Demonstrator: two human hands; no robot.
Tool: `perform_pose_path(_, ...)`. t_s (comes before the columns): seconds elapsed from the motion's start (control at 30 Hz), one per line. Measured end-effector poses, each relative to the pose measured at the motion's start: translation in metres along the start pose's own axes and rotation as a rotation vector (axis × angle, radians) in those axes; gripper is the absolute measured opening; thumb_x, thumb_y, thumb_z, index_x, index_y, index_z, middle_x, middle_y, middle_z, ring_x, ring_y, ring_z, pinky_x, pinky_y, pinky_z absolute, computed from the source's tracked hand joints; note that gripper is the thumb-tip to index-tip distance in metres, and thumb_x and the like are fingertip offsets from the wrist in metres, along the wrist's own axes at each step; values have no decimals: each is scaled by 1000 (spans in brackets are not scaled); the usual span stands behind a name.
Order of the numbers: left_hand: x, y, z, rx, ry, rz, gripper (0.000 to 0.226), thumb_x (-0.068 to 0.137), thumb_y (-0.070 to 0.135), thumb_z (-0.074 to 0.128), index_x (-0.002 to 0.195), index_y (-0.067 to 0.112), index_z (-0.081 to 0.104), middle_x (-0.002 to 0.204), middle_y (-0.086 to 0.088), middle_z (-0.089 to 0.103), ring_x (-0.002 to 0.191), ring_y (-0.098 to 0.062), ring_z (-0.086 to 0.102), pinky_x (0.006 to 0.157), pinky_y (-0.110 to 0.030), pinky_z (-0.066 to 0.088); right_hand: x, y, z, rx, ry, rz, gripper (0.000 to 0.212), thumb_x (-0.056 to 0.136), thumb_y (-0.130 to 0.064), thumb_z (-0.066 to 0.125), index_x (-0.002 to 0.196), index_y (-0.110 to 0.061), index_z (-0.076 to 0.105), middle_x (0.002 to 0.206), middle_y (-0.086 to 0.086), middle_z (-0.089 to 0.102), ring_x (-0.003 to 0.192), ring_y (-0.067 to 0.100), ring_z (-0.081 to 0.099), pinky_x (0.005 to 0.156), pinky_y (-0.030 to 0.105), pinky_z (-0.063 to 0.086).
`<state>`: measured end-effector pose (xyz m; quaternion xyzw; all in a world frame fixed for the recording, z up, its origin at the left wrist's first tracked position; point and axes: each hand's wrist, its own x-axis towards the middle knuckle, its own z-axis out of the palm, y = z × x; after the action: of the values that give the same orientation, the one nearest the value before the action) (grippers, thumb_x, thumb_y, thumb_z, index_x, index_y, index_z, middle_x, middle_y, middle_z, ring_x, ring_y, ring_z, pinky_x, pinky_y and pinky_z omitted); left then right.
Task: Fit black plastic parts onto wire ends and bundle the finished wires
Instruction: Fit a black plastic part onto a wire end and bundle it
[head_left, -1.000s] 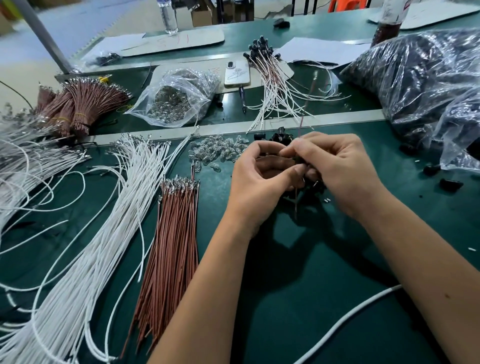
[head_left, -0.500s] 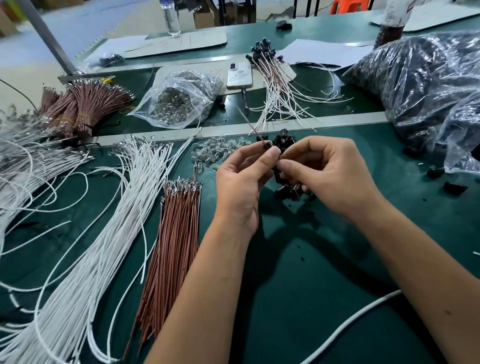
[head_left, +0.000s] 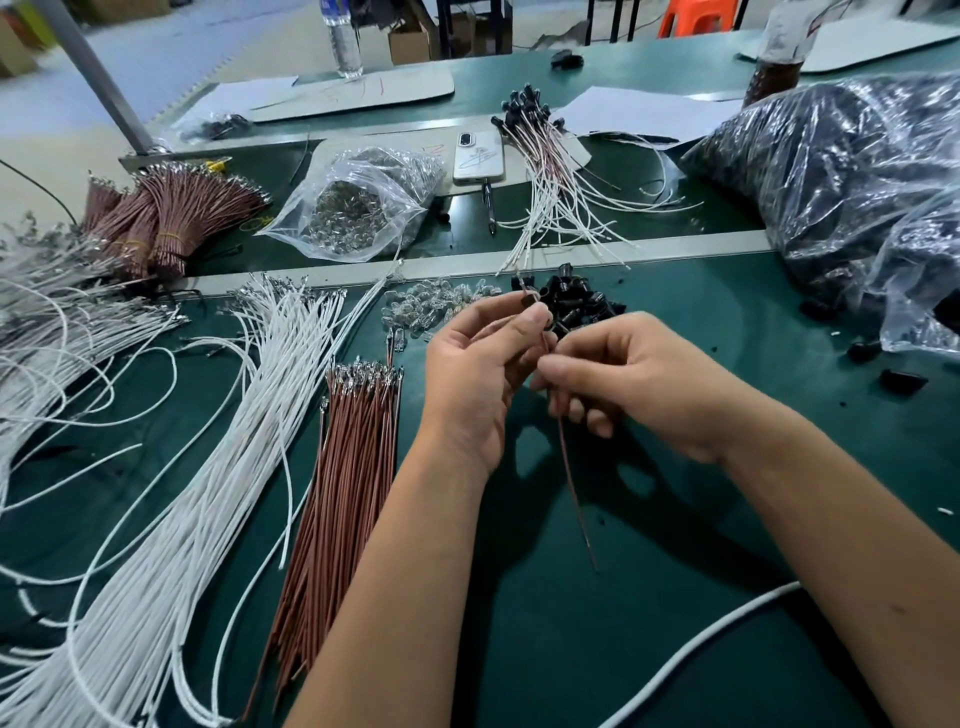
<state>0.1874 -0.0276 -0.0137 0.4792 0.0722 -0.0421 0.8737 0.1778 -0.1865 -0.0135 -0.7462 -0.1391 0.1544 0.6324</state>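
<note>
My left hand (head_left: 483, 364) pinches the top of a brown wire (head_left: 571, 478) between thumb and forefinger, where a small black plastic part (head_left: 529, 299) sits at the wire's end. My right hand (head_left: 628, 379) pinches the same wire just below, and the wire hangs down past it toward the green mat. A pile of loose black parts (head_left: 582, 304) lies just behind my hands. Loose brown wires (head_left: 348, 457) and loose white wires (head_left: 208, 467) lie to the left. Finished wires with black caps (head_left: 540, 156) fan out at the back.
A clear bag of small glass bulbs (head_left: 358, 208) and loose bulbs (head_left: 431, 304) lie behind the left hand. A phone (head_left: 479, 156) rests further back. A large bag of black parts (head_left: 857, 182) fills the right. Banded brown bundles (head_left: 166, 218) sit far left. A thick white cable (head_left: 701, 654) crosses front right.
The brown wire, which pointed up and back, now hangs down below my right hand. My hands have drawn slightly apart, the left raised at the wire's top end.
</note>
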Motion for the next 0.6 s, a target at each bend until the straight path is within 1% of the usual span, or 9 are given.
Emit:
perform_pose_path(0.03,-1,-1,1,25,-7,11,15,85,-5,70,87,10,70,71,-3,71,58,-14,65,54,-21,54,2,0,2,20,57,-12,18,96,-16,69,92,1,75,69,9,70,58,13,57,45,20,45)
perform_pose_path(0.07,-1,-1,1,36,-10,18,15,85,-5,71,87,10,70,71,-3,70,57,-14,64,53,-22,54,2,1,2,24,76,-19,16,96,-14,69,91,0,75,69,9,70,59,14,57,44,20,45)
perform_pose_path(0.17,-2,-1,1,27,-9,30,15,84,-5,72,88,10,72,72,-4,71,59,-13,64,55,-20,53,1,2,-1,5,24,0,15,96,-10,70,85,-3,76,68,12,70,57,15,58,43,20,43)
perform_pose_path(0.27,-1,-1,-1,56,-28,69,17,82,-4,73,85,13,75,75,-3,72,63,-13,65,59,-19,53,0,2,-4,-28,-27,17,16,96,-11,70,85,-3,77,70,12,71,58,14,59,42,21,43)
perform_pose_path(0.33,-1,-2,-1,88,-47,95,19,82,-4,73,84,15,77,76,-4,73,66,-14,65,63,-21,54,0,2,-3,3,22,-3,16,92,-19,75,86,-5,78,72,11,71,58,12,59,42,20,42)
perform_pose_path(0.4,0,-2,-1,115,-56,121,19,82,-5,73,86,14,76,78,-4,73,68,-15,66,68,-24,55,2,3,-3,44,116,-36,27,84,-33,76,88,-6,78,72,9,71,58,10,59,41,20,41)
perform_pose_path(0.43,0,-2,-2,135,-57,135,19,83,-5,74,88,13,76,79,-4,74,71,-16,67,71,-25,56,2,3,-3,52,157,-56,30,82,-36,76,88,-7,78,71,8,71,58,10,59,41,20,41)
perform_pose_path(0.53,-1,-3,-1,173,-64,158,18,82,-3,76,92,12,76,84,-8,75,77,-18,69,77,-28,56,4,4,-5,63,206,-94,30,81,-36,77,87,-6,77,70,6,70,56,9,58,41,20,39)
perform_pose_path(0.6,-2,-3,-1,174,-75,154,17,82,-3,76,92,12,76,86,-10,76,78,-20,69,82,-35,57,4,5,-4,72,207,-96,30,80,-36,78,86,-7,77,70,6,70,56,9,58,41,19,39)
